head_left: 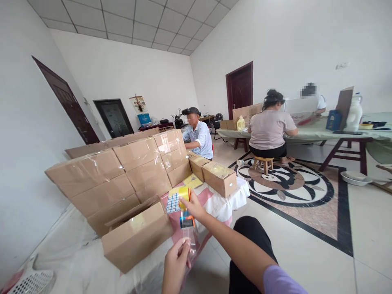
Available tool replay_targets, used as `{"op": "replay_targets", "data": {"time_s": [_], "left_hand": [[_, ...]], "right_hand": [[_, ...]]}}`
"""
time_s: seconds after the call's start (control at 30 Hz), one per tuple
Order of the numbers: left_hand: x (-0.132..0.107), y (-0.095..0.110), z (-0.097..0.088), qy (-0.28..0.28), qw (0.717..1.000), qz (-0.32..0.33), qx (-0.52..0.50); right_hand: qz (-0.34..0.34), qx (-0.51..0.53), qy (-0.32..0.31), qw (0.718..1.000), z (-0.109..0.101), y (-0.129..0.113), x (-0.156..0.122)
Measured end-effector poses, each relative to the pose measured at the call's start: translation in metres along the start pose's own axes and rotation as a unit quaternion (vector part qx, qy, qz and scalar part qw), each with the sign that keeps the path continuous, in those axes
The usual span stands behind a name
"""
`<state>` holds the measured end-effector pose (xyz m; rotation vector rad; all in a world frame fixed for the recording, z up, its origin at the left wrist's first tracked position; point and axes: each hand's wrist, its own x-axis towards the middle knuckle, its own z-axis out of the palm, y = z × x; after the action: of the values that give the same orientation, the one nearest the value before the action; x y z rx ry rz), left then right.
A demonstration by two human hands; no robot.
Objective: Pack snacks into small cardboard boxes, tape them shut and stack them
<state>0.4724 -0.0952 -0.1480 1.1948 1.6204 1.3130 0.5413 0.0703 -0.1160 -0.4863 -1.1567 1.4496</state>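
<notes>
My right hand [195,204] is wrapped round a tape dispenser [186,221] loaded with a yellowish roll of clear packing tape. A strip of clear tape [190,234] runs down from the dispenser's black and orange head to my left hand [177,258]. Thumb and fingers of that hand are pinched on the strip's end. Left of both hands lies a long cardboard box [137,234] with a raised flap along its back; a piece of tape shows on its near side. Beyond the dispenser sits a sheet of blue-edged labels [173,203] on the table.
Stacked cardboard boxes [107,177] form a wall behind the long box. Two smaller boxes [219,179] stand at the table's far end, beside a yellow card [192,180]. A co-worker [199,136] sits beyond the stack; two others are at a green-covered table [306,141]. A white basket [33,281] is bottom left.
</notes>
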Motion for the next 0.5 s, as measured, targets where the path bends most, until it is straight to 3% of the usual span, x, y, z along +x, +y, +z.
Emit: {"op": "replay_targets", "data": {"time_s": [0.27, 0.37, 0.43, 0.5], "left_hand": [[0.000, -0.011, -0.004, -0.022, 1.000, -0.002, 0.013], [0.002, -0.018, -0.004, -0.005, 0.992, 0.074, 0.107], [0.003, -0.023, -0.005, 0.011, 0.967, 0.151, 0.206], [0.003, -0.028, -0.010, 0.023, 0.934, 0.197, 0.296]], "right_hand": [[-0.015, 0.014, -0.024, 1.000, 0.004, -0.027, -0.017], [0.023, 0.048, -0.033, 0.998, 0.009, -0.033, -0.024], [0.074, 0.057, -0.062, 0.994, 0.009, -0.038, -0.026], [0.094, 0.000, -0.065, 0.993, 0.004, -0.049, -0.026]]}}
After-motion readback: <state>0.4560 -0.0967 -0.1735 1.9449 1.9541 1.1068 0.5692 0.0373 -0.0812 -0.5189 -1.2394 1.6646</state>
